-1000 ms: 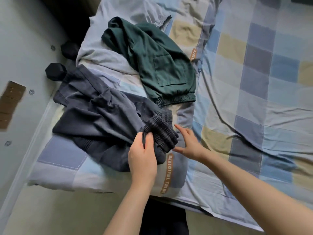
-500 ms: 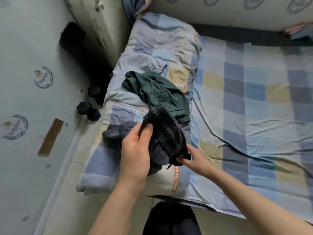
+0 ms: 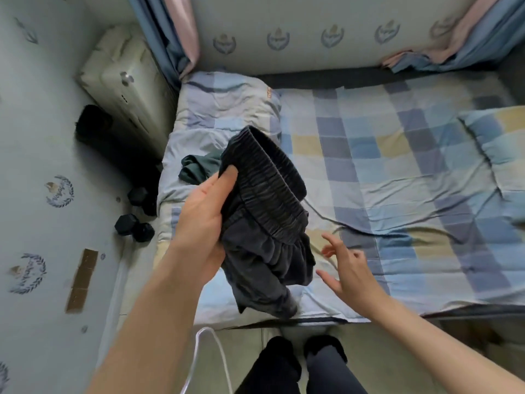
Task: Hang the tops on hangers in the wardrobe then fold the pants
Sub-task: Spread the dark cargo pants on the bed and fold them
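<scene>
My left hand (image 3: 205,220) grips the dark grey pants (image 3: 264,223) by their ribbed elastic waistband and holds them up above the near edge of the bed; the legs hang bunched below. My right hand (image 3: 345,268) hovers just right of the hanging fabric, fingers spread, touching nothing. The green pants (image 3: 199,170) lie crumpled on the folded quilt behind, mostly hidden by the lifted waistband.
The bed (image 3: 397,172) has a checked blue and yellow sheet, a folded quilt (image 3: 224,109) at its left end and a pillow (image 3: 494,137) at far right. Dumbbells (image 3: 133,226) and a cream suitcase (image 3: 122,83) stand by the left wall. A white hanger (image 3: 218,354) shows near my feet.
I have lifted the dark grey pants higher off the bed with my left hand. My right hand has let go of the fabric and opened. The view has tilted up and back.
</scene>
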A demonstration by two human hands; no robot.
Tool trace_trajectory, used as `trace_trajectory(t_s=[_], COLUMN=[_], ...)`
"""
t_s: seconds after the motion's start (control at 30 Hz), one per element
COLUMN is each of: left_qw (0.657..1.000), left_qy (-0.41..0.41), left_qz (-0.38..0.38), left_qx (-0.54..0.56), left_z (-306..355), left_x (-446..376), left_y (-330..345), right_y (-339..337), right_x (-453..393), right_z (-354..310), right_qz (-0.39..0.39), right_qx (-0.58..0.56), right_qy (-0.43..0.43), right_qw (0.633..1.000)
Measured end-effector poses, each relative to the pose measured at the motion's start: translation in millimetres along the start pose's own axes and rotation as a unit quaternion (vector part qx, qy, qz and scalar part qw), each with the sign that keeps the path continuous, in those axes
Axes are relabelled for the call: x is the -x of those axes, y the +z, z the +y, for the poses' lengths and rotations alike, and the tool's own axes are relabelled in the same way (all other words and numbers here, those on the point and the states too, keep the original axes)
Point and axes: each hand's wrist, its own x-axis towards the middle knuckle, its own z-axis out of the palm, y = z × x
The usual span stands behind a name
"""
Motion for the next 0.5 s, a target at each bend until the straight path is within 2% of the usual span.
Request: trace_trajectory(t_s=[0.13, 0.2, 0.33, 0.43, 0.5], left_qw=[0.994, 0.988, 0.982, 0.983, 0.985], left_qy=[0.008, 0.012, 0.008, 0.015, 0.022], left_qz=[-0.075, -0.108, -0.148, -0.143, -0.133], left_qx=[-0.078, -0.108, -0.118, -0.111, -0.106], left_z=[10, 8, -12, -33, -45], left_x=[5, 7, 7, 4, -1], left_y=[38, 57, 97, 131, 152], right_y=[-24, -36, -55, -62, -65], right_x=[6, 1, -3, 11, 29], right_z=[11, 16, 32, 61, 88], right_qz=[0.140, 0.140, 0.055, -0.065, -0.138], right_qx=[-0.089, -0.089, -0.071, -0.163, -0.146], right_qy=[0.027, 0.017, -0.035, -0.039, -0.035], right_qw=[0.986, 0.986, 0.995, 0.984, 0.979])
